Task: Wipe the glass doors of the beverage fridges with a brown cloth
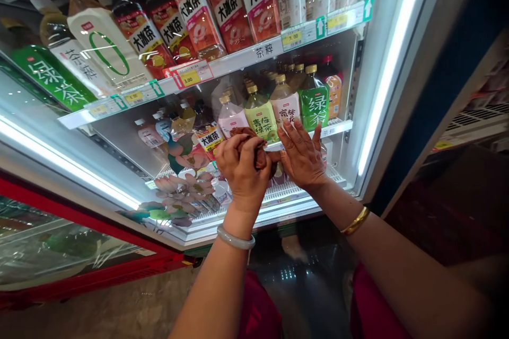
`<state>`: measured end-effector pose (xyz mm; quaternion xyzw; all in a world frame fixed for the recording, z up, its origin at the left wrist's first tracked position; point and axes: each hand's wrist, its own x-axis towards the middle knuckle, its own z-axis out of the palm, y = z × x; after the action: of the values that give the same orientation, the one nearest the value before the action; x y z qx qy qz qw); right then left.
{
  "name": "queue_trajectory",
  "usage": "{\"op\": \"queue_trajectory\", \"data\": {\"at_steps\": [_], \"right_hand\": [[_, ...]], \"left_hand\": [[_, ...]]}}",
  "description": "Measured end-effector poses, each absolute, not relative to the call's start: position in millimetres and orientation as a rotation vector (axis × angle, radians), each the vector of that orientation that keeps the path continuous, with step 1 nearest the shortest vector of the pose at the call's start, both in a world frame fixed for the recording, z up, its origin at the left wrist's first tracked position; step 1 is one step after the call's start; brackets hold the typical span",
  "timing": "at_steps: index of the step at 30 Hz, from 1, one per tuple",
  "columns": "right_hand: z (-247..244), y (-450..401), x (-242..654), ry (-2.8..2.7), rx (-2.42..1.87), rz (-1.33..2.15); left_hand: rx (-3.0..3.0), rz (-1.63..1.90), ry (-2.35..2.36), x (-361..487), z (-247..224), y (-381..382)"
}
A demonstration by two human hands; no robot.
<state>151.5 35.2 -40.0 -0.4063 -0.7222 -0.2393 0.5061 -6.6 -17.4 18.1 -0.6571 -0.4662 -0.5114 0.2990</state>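
My left hand (244, 169), with a pale bangle at the wrist, is closed around what looks like a crumpled brown cloth (260, 160). Part of the cloth is hidden behind the curled fingers. My right hand (303, 158), with a gold bangle, is open, its fingers spread and the palm facing forward. Both hands are in front of the glass door of a lit drinks cooler; the right seems to lie flat against the glass. Behind them stand a yellow-green labelled tea bottle (260, 116), a pink-labelled bottle (284, 100) and a green tea bottle (314, 98).
Large iced tea bottles (196, 16) fill the upper shelf, above a strip of price tags (191, 75). Lotus flower pictures (186, 185) appear on the glass at lower left. A red-framed case (159, 270) borders the cooler on the left. Dark, shiny floor (306, 275) lies below.
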Motion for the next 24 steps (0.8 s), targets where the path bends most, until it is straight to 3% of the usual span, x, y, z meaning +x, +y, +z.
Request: {"op": "queue_trajectory", "data": {"at_steps": [6, 15, 24], "right_hand": [[-26, 54, 179, -1.696, -1.014, -0.657], [-17, 61, 194, -1.642, -1.073, -0.657], [-3, 65, 232, -1.552, -1.164, -0.608]], "left_hand": [[-1.735, -1.393, -1.172, 11, 22, -7], [-1.936, -1.156, -1.085, 44, -21, 0], [-1.822, -1.271, -1.046, 46, 32, 3]]}}
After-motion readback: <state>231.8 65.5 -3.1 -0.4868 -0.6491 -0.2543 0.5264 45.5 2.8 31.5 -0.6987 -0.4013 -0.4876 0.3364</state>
